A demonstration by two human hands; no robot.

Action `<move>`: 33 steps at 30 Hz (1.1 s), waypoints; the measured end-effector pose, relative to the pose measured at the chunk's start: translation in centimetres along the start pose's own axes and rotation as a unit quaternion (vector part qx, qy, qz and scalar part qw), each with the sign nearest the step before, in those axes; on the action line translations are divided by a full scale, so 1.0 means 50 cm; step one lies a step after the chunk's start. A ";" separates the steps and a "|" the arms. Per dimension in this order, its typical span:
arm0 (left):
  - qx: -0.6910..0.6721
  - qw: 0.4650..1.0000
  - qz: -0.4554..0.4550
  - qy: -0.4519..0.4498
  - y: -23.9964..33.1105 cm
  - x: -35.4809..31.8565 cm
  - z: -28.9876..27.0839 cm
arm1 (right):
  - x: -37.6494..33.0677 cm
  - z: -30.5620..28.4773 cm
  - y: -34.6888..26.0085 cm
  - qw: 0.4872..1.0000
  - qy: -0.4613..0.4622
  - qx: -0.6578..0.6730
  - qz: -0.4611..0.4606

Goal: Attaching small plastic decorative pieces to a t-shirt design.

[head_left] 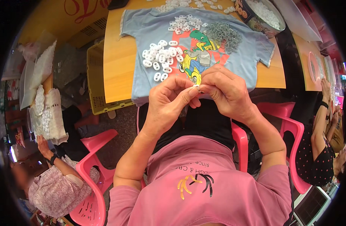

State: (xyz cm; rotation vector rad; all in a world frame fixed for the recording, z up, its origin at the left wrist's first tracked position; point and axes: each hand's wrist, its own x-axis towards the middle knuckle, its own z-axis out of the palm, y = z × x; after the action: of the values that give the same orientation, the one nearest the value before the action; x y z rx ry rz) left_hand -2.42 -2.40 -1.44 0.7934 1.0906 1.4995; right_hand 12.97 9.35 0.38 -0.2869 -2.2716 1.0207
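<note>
My left hand (pixel 168 98) and my right hand (pixel 226 93) meet over the near edge of a light blue T-shirt (pixel 150 28) with a cartoon dinosaur print. Between the left thumb and fingers is a small white plastic piece (pixel 196 86), mostly covered. The right thumb and forefinger pinch close against it; what they hold is too small and hidden to make out. Beyond the hands, on the shirt, lie a heap of white plastic pieces with two holes (pixel 162 56), a second heap of smaller-looking white pieces (pixel 182 25) and a pile of grey screws (pixel 225 34).
The shirt covers a wooden table (pixel 119 67). A round tub (pixel 265 17) of white pieces stands at the far right, and more pieces lie along the far edge. A yellow crate (pixel 99 81) is at the left. People sit on both sides on pink chairs (pixel 92 180).
</note>
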 end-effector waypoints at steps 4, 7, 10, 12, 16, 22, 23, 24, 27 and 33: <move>0.005 0.999 0.025 0.045 -0.014 0.005 -0.004 | 0.005 0.029 0.015 1.000 0.025 0.007 0.005; 0.003 0.997 0.016 0.075 -0.017 0.007 -0.016 | 0.014 0.039 0.026 0.998 0.033 0.015 0.052; 0.004 0.995 0.011 0.103 -0.016 0.002 -0.031 | 0.040 0.032 0.038 0.986 -0.041 0.063 0.146; 0.018 0.993 0.017 0.119 -0.007 -0.003 -0.042 | 0.059 0.039 0.061 0.995 0.003 -0.035 0.090; 0.014 0.990 0.028 0.137 -0.006 -0.006 -0.056 | 0.090 0.069 0.077 0.972 0.025 -0.223 0.071; -0.001 0.991 0.030 0.132 -0.007 -0.010 -0.067 | 0.094 0.091 0.084 0.956 0.022 -0.283 0.069; -0.002 0.991 0.030 0.133 -0.007 -0.010 -0.068 | 0.093 0.090 0.089 0.961 0.025 -0.268 0.066; -0.001 0.991 0.030 0.132 -0.007 -0.009 -0.069 | 0.092 0.089 0.091 0.965 0.029 -0.254 0.063; -0.007 0.991 0.026 0.132 -0.005 -0.006 -0.065 | 0.087 0.071 0.079 0.984 0.008 -0.070 0.163; -0.032 0.993 0.027 0.110 0.004 0.019 -0.042 | 0.070 0.031 0.052 0.897 0.072 0.304 0.311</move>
State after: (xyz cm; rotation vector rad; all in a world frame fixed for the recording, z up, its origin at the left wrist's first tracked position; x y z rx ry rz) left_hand -4.62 -1.96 -2.08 0.6274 1.1838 1.6906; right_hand 9.13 11.66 -0.75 -0.8109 -1.6250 1.8967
